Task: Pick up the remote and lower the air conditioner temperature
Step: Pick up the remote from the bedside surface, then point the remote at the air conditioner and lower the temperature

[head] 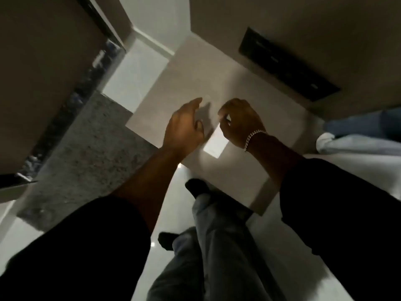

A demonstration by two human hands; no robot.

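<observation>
A white rectangular remote [215, 145] is at the middle of a pale tabletop [195, 68], and I cannot tell whether it rests on the top or is slightly lifted. My right hand [239, 122], with a chain bracelet at the wrist, curls its fingers around the remote's far end. The hand hides that end of the remote. My left hand [184, 128] hovers just left of the remote with its fingers apart and nothing in it. The picture is dim and slightly blurred.
A black panel [286, 66] is set in the wall behind the table. A grey speckled rug [86, 153] lies to the left on a glossy white floor. Bedding [358, 137] in blue and white is at the right edge. My legs [217, 246] stand below the table's near corner.
</observation>
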